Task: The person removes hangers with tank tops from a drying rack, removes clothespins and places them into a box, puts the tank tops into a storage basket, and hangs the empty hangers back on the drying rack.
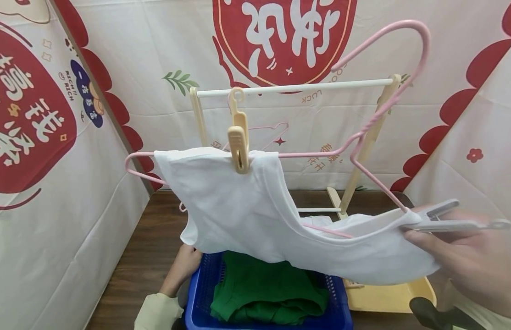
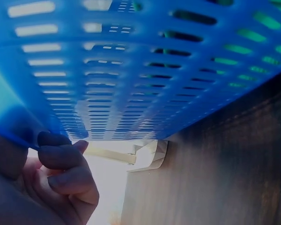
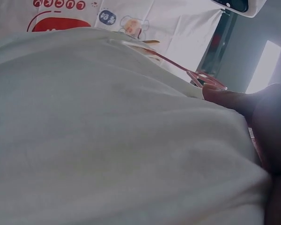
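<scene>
A white shirt (image 1: 247, 201) hangs slanted on a pink hanger (image 1: 425, 50), lower toward the right. A beige clothespin (image 1: 238, 142) stands on the shirt's upper edge left of the neckline. My right hand (image 1: 474, 261) holds the right shoulder, thumb on the cloth, beside a grey clothespin (image 1: 441, 224) at that shoulder. In the right wrist view, white cloth stretches away from the right hand (image 3: 271, 122). My left hand (image 1: 187, 261) is at the blue basket (image 1: 191, 302); in the left wrist view, its curled fingers grip the rim. A green garment (image 1: 272, 288) lies in the basket.
Behind the shirt stands a wooden rack with a white bar (image 1: 297, 87), and another pink hanger (image 1: 276, 130) shows there. A yellow tray (image 1: 387, 298) sits right of the basket, partly covered by the shirt. Printed cloth walls surround the dark wooden table (image 1: 131, 261).
</scene>
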